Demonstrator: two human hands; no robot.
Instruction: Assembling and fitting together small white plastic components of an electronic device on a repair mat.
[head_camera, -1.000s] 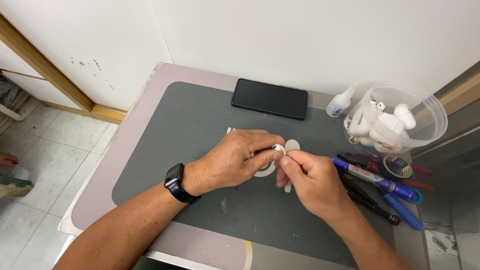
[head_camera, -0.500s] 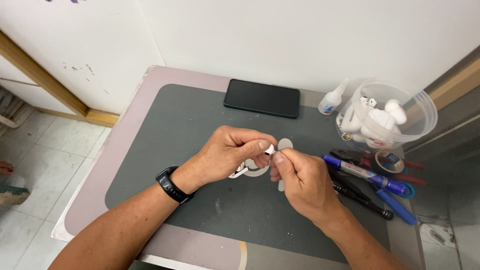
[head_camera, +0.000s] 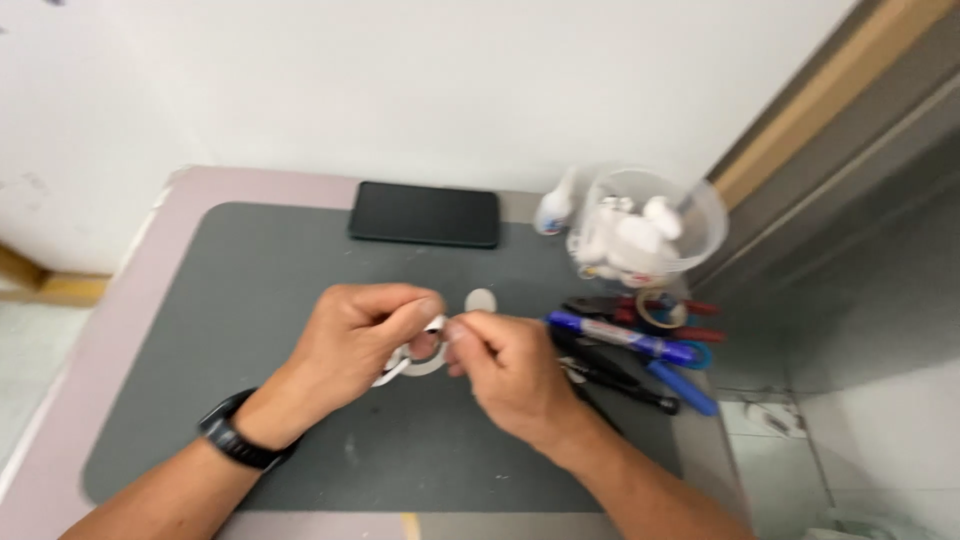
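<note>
Two bare hands meeting over the middle of one dark grey mat (head_camera: 250, 300), itself lying on one pale pinkish table (head_camera: 120, 300). Left hand (head_camera: 350, 345), one black wristwatch (head_camera: 232, 440) strapped at its wrist, fingers curled tight, thumb and forefinger pinched on one small white ring-shaped piece (head_camera: 425, 358) with a strip of white trailing down and left from it. Right hand (head_camera: 505, 370) curled likewise, thumb and forefinger tips pressed together right at the edge of that same white piece; whether gripping it or merely touching, cannot tell through the blur. White piece held low, at or just above the mat, between the two sets of fingertips. One small white disc (head_camera: 481, 299) lying flat on the mat just beyond the right hand's knuckles, apart from both hands. One black phone (head_camera: 424, 214), screen dark, flat near the far edge of the mat, well apart from the hands. One clear plastic tub (head_camera: 700, 215) at the far right, holding several white parts, too blurred to count. One small white squeeze bottle (head_camera: 555, 208) leaning just beside the tub's left wall. Near the right hand, a loose cluster of tools: one blue marker (head_camera: 620, 338), one pair of dark pliers with red grips (head_camera: 640, 305), one small roll of tape (head_camera: 660, 310), and further dark and blue handles overlapping beneath, exact count unclear.
</note>
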